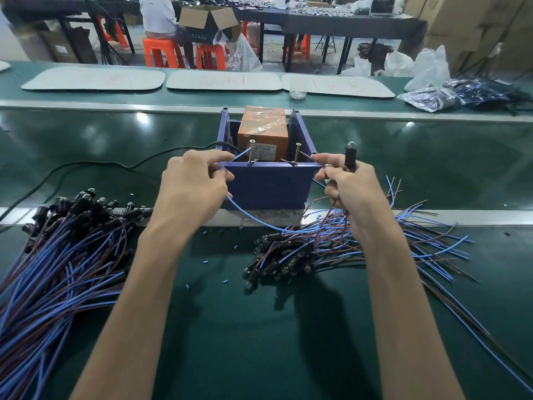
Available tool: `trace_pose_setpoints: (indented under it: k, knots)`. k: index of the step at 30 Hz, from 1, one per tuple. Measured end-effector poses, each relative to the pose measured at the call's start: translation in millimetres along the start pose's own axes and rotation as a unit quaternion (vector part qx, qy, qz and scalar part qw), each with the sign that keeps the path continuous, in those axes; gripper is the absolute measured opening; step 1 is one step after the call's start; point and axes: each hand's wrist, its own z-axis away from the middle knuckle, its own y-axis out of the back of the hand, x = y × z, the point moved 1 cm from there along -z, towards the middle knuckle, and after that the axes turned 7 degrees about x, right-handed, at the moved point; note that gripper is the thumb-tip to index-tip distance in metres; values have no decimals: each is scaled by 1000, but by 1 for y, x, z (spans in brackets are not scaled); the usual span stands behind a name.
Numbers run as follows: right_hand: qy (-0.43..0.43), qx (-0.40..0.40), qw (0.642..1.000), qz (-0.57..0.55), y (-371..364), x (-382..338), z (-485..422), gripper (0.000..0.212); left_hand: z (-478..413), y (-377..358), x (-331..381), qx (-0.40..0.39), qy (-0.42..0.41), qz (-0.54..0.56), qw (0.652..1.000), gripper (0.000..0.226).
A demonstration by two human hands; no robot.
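White mats (92, 79), orange stools (163, 53) & plastic bags (429, 69) in bkgd.

box (268, 186) centre — block (262, 125) inside | left pile (57, 255) | right pile (331, 249) | mats (225, 80) behind

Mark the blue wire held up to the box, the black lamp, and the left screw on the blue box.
blue wire (239, 157), head view, on the straight stretch just before its tip.
black lamp (350, 158), head view, on its dark body below the glass dome.
left screw (251, 153), head view, on mid-shaft.
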Motion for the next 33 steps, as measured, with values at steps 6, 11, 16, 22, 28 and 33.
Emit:
trace_pose_setpoints:
  k: [6, 11, 16, 22, 28, 33]
  knots:
    - [-3, -7, 1000, 4, 0, -1, 1, 31, -2, 1, -1, 0, 0, -2, 1000, 34]
    - [2, -9, 1000, 13, 0, -2, 1, 31, -2, 2, -1, 0, -6, -7, 1000, 35]
    - [-5, -9, 1000, -10, 1, -1, -1, 32, -2, 2, 0, -1, -9, -8, 1000, 34]
    - [-3, -10, 1000, -10, 2, 2, -3, 33, -1, 4, -1, 1, -12, -10, 1000, 33]
    - [-7, -10, 1000, -17, 2, 6, -5, 35, 0, 3, -3, 4, -29, -15, 999, 32]
    - [-8, 0, 1000, -3, 3, 7, -7, 33, 0, 3, -2, 2, -36, -20, 999, 32]
